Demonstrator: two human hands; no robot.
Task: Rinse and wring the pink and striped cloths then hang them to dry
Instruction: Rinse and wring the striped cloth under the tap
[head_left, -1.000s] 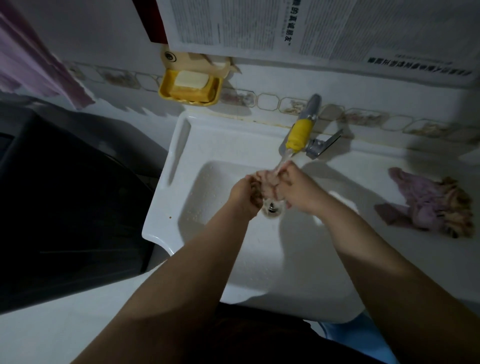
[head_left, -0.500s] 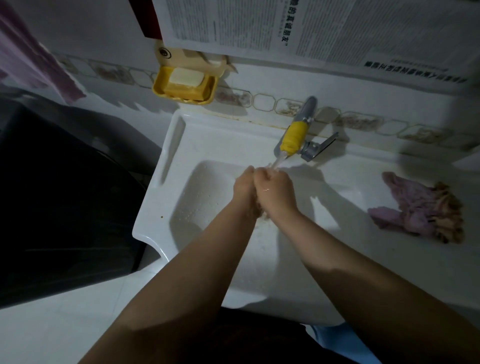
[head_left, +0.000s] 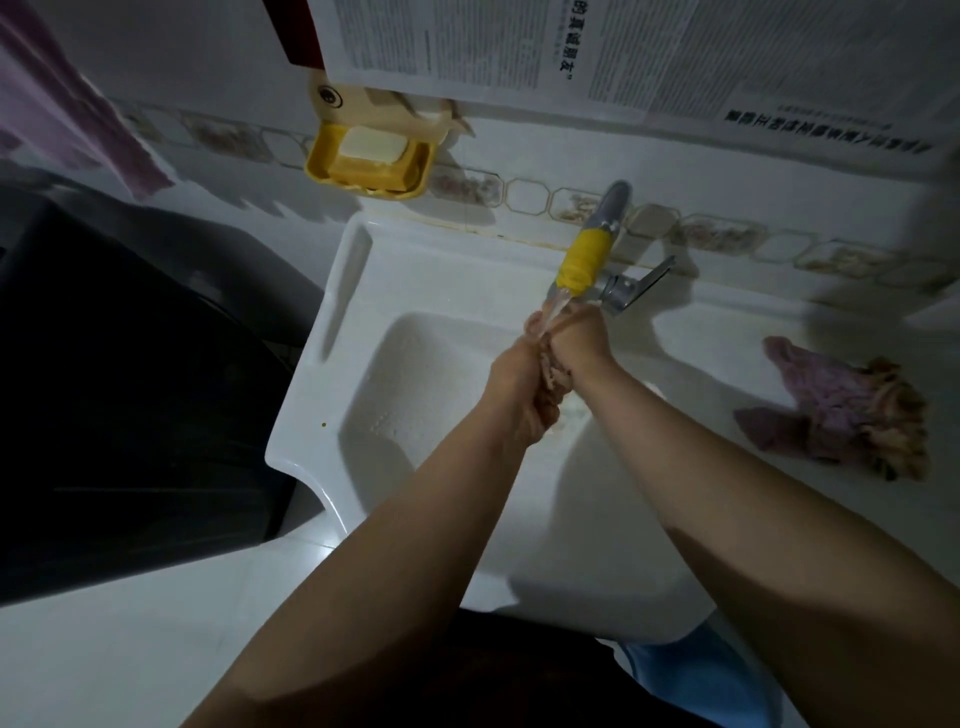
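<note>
Head view: both hands, left hand (head_left: 519, 384) and right hand (head_left: 579, 340), clench a small pale-pink wet cloth (head_left: 553, 374) under the yellow-sleeved metal tap (head_left: 582, 262) (water running). Crumpled pink-and-tan striped cloth (head_left: 841, 410) waits on the white counter (head_left: 727, 499) at 3 o'clock; wringing and hanging remain.

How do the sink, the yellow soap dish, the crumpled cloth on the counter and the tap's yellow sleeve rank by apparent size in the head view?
1. sink
2. crumpled cloth
3. soap dish, close to the cloth, so unsure
4. yellow sleeve
</note>
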